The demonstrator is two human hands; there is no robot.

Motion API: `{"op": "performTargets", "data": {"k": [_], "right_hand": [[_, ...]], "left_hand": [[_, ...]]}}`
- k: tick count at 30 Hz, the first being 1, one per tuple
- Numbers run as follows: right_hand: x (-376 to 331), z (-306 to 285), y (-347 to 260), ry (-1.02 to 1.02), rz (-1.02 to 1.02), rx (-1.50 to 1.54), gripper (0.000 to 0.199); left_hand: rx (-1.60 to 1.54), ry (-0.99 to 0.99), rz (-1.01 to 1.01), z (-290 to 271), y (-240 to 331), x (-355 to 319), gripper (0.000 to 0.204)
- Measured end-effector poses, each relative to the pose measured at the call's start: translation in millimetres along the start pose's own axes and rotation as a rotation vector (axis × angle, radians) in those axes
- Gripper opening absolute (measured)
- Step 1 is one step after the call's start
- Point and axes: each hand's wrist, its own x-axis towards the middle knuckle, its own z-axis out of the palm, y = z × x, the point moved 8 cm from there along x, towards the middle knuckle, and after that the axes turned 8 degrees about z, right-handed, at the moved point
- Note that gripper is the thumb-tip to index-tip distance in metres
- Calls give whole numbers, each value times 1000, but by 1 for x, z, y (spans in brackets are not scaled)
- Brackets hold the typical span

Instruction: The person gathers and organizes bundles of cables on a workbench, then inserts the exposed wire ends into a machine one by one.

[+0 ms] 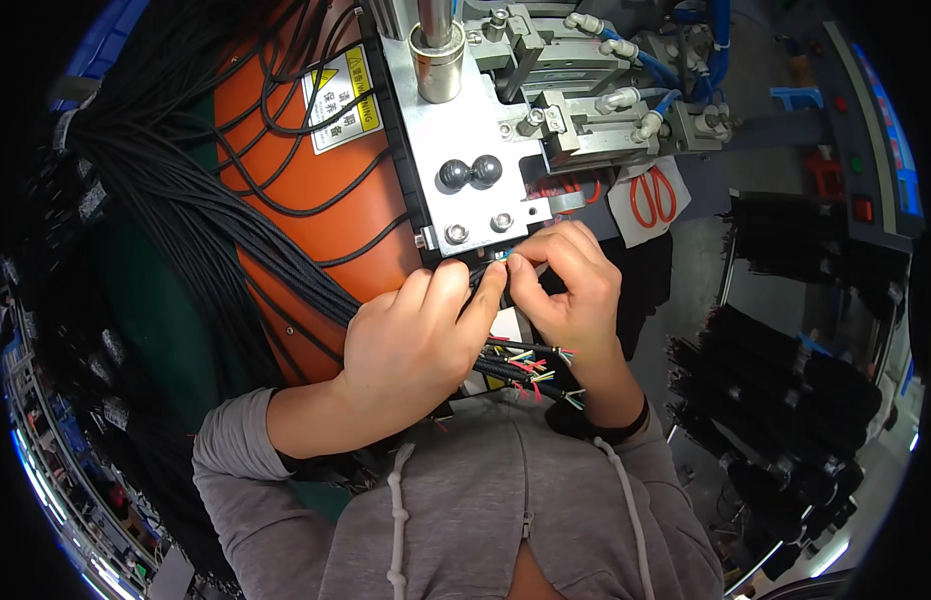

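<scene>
My left hand [411, 335] is closed around the end of a black cable, its index finger stretched toward the lower edge of a metal press plate [481, 120]. Right beside it, my right hand [571, 285] pinches thin coloured wires [505, 257] at the cable's tip between thumb and index finger. The fingertips nearly meet just below the plate and partly hide the wires. Under my wrists lie several black cables with stripped ends, their red, green, white and yellow wires [531, 370] fanned out.
A thick bundle of black cables [276, 250] runs over an orange surface [326, 225] on the left. Pneumatic cylinders [596, 90] with blue hoses stand at the back right. Red-handled scissors [654, 197] lie on a white cloth. More black cable bundles [776, 400] hang at right.
</scene>
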Motion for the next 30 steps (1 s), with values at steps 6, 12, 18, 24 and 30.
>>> {"op": "performTargets", "data": {"k": [6, 12, 18, 24, 30], "right_hand": [[-14, 17, 47, -88, 506, 460, 9], [-23, 31, 63, -138, 671, 729, 8], [-6, 8, 26, 34, 212, 235, 4], [1, -15, 5, -255, -63, 624, 10], [-3, -29, -8, -184, -154, 574, 15]], "left_hand": [[-40, 98, 37, 1, -4, -2, 38], [-63, 204, 13, -3, -12, 1, 29], [-73, 76, -49, -8, -12, -5, 23], [-124, 71, -123, -9, -22, -5, 19], [-212, 271, 84, -29, -11, -1, 21]]}}
